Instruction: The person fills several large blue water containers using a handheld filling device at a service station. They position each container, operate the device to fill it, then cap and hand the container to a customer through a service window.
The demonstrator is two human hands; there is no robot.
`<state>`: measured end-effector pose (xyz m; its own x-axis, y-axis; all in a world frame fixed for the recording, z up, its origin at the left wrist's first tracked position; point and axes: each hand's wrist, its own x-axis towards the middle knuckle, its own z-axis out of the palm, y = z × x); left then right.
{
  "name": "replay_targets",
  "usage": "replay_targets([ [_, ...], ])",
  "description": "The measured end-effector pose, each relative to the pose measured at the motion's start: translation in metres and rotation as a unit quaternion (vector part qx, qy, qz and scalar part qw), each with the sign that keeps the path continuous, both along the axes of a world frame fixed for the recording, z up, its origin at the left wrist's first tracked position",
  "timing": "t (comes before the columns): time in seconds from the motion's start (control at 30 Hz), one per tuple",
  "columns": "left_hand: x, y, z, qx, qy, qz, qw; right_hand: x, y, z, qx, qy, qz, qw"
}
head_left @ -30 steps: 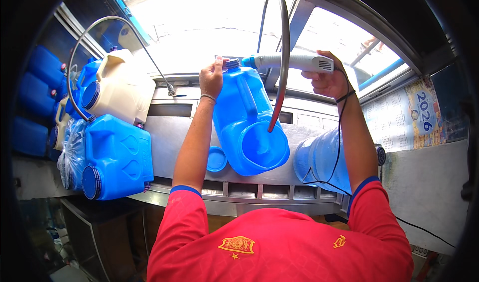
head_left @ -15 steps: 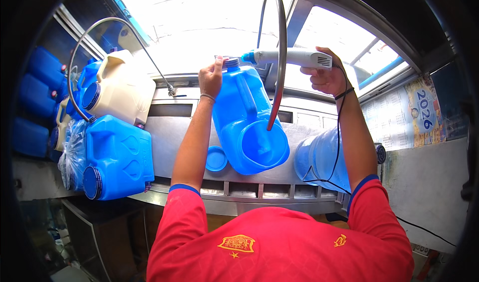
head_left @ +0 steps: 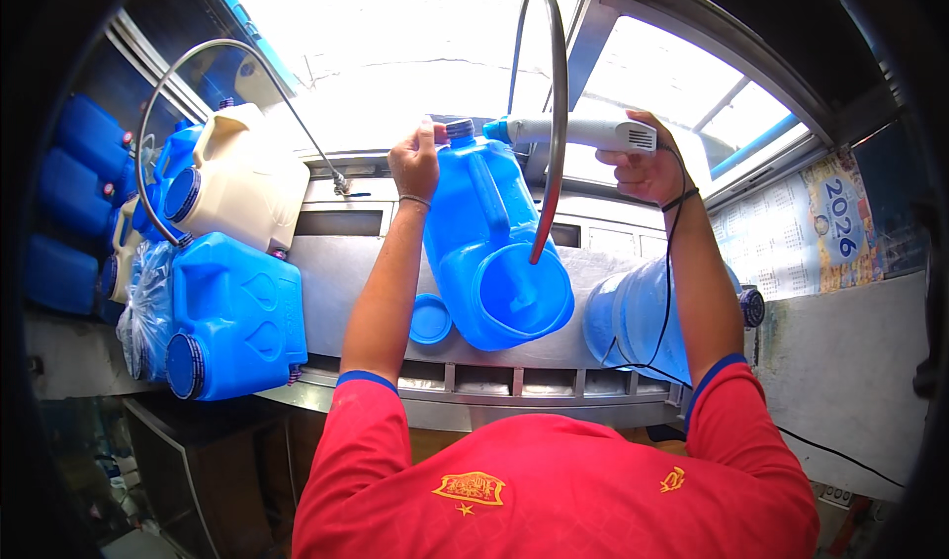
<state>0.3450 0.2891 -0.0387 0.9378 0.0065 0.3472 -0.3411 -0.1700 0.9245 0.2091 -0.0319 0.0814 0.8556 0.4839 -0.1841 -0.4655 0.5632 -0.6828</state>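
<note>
A blue water jug (head_left: 457, 203) stands on the metal counter with its wide round opening toward me. In my right hand (head_left: 643, 169) is a pale heat gun (head_left: 593, 132) with a blue nozzle; the tip is beside the jug's small ridged neck (head_left: 460, 132). My left hand (head_left: 415, 164) is at the other side of that neck, fingers curled; whatever they pinch is too small to make out. A curved metal tube (head_left: 562, 85) ends in a red tip at the wide opening. Near the jug's left side lies a round blue lid (head_left: 430, 319).
Several blue and cream jugs (head_left: 237, 302) crowd the left, beside a clear plastic bag (head_left: 148, 312). To the right lies a large translucent blue bottle (head_left: 633, 312), with the black cord (head_left: 670, 292) passing over it. Another curved tube (head_left: 163, 75) arches over the left jugs.
The heat gun and my right hand have dropped a little, so the nozzle is now lower beside the neck. My left hand has shifted slightly left and down.
</note>
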Motion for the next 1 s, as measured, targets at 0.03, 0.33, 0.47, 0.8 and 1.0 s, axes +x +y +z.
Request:
replay_targets([
  [0.03, -0.001, -0.001, 0.000, -0.007, -0.007, -0.001, 1.000, 0.000, 0.000, -0.001, 0.014, 0.000, 0.005, 1.000],
  [0.33, 0.007, 0.007, 0.014, 0.124, 0.034, -0.029, 0.991, -0.005, 0.002, -0.005, 0.033, -0.002, 0.006, 0.999],
  [0.47, 0.038, 0.018, 0.044, 0.187, 0.077, -0.228, 0.953, -0.006, 0.003, -0.010, 0.031, 0.002, 0.004, 1.000],
  [0.8, 0.082, -0.013, 0.107, 0.493, 0.160, -0.389, 0.762, -0.008, 0.003, -0.018, 0.056, 0.010, -0.006, 0.998],
  [1.0, 0.042, -0.050, 0.117, 0.652, 0.165, -0.167, 0.721, -0.025, -0.006, -0.019, 0.072, 0.008, -0.014, 0.997],
])
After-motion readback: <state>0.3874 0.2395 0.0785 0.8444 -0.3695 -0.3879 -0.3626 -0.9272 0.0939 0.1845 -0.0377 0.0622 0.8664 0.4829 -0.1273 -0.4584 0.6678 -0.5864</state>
